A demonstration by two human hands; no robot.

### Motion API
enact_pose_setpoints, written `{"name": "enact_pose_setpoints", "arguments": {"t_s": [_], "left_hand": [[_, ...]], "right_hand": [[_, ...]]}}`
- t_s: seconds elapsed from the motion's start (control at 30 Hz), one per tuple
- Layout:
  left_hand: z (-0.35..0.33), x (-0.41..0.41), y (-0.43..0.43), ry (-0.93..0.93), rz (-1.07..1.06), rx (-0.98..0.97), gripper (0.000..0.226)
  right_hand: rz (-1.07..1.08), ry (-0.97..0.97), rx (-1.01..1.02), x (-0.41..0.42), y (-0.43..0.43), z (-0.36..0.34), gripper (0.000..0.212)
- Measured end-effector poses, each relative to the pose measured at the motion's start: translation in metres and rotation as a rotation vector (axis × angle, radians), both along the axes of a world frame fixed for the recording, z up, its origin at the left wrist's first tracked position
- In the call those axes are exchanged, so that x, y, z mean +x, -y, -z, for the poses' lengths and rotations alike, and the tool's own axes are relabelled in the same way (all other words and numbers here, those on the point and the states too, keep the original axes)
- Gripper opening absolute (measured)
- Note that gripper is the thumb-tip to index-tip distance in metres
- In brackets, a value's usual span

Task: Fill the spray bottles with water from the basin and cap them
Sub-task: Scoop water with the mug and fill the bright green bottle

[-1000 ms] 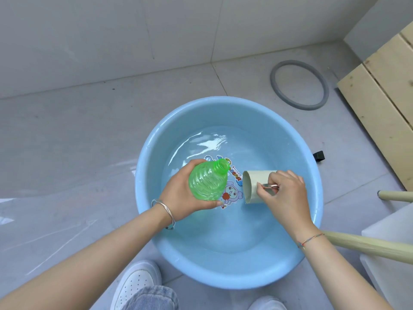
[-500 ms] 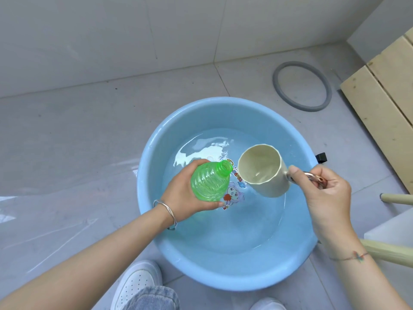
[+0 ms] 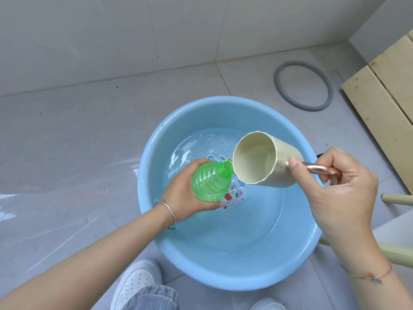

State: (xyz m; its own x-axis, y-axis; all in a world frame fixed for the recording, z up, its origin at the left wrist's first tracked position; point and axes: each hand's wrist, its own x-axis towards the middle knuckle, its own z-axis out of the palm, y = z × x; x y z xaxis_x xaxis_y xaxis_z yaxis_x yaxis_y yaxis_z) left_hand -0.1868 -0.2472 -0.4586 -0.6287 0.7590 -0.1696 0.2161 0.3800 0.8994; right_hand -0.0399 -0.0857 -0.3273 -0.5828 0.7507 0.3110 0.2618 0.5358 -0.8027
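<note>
A light blue basin of water sits on the tiled floor. My left hand grips an uncapped green ribbed bottle above the water, its open neck pointing up and right. My right hand holds the copper handle of a cream mug, thumb pressed on the mug's side. The mug is tipped on its side with its rim touching the bottle's neck. No spray cap is in view.
A grey rubber ring lies on the floor beyond the basin. Wooden boards lean at the right. A cream furniture leg and white surface are at right. My white shoe stands just before the basin.
My right hand lifted the mug out of the water, raised it and tipped it toward the bottle's neck. The left hand kept the bottle nearly still.
</note>
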Motion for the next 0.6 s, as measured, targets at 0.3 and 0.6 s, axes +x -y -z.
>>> {"name": "enact_pose_setpoints", "arguments": {"t_s": [0.3, 0.6], "left_hand": [[0.000, 0.000, 0.000, 0.014, -0.012, -0.002, 0.086], [0.000, 0.000, 0.000, 0.018, -0.014, 0.005, 0.086]], "right_hand": [[-0.075, 0.038, 0.243, -0.006, 0.006, -0.007, 0.042], [-0.083, 0.069, 0.320, -0.009, 0.008, -0.012, 0.039]]}}
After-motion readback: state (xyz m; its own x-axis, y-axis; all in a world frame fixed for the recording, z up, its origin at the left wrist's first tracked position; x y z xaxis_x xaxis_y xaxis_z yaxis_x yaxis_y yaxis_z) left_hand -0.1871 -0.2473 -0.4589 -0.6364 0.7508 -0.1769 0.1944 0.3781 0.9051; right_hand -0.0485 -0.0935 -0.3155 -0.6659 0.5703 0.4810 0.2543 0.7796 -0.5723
